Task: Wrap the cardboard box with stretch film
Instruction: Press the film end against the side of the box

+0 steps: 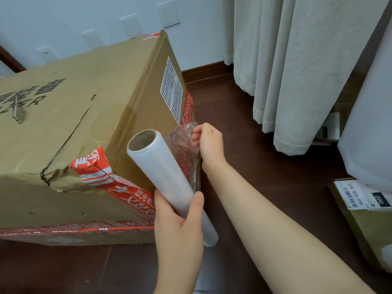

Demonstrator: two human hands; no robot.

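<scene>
- At left, filling much of the view: large brown cardboard box (84,115) standing on the floor, top face creased and torn, near corner crushed
- Across that near corner and along the near lower edge: red-and-white printed tape (95,166)
- On the box's right side face: white printed label (171,90), with more red tape just below it
- Behind the box, far left: pale wall (84,18) with several white socket plates
- Just right of the box's near corner: white roll of stretch film (161,166) on a brown cardboard core, tilted, open end up and away, close against the box
- Round the roll's lower part: left hand (178,221), fingers curled on the left side and thumb on the right, gripping it
- Off the roll's right side: loose sheet of clear crinkled film (184,149), pulled out and lying near the box's right edge
- At the sheet's upper edge: right hand (209,141), fingertips pinching the film, forearm reaching in from the near right
- Underneath: dark brown wooden floor (265,166)
- Far right: cream curtains (297,71) hanging to the floor
- Near right edge: small brown parcel (364,221) with a barcode label, well apart from the big box
</scene>
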